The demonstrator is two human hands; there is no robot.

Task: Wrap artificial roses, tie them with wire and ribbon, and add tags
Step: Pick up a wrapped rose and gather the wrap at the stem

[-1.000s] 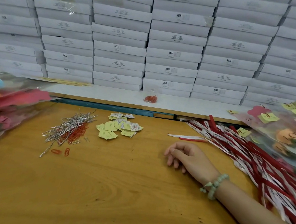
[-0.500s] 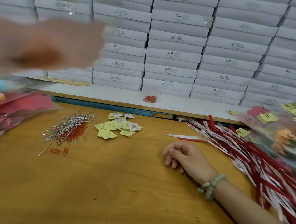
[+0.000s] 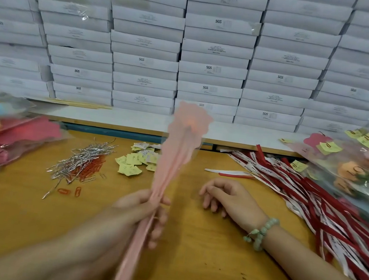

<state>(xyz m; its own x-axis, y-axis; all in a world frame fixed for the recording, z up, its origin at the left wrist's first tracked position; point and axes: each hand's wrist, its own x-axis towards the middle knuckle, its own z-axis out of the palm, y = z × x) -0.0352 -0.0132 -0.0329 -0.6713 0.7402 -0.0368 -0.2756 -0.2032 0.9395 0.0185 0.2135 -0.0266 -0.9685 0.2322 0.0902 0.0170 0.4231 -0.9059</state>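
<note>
Our left hand (image 3: 143, 214) grips tight round the pink wrapped rose (image 3: 185, 137), which sticks up over the table (image 3: 15, 223), blurry. Our right hand (image 3: 229, 198) rests loose, holding nothing. Beyond lie wires (image 3: 79, 161), ribbons (image 3: 316, 204) and tags (image 3: 132, 163) — the rose hides some.

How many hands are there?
2. The left hand grips the pink wrapped rose near the middle; the right hand rests loosely curled on the table beside the ribbons. None seem hidden.
</note>
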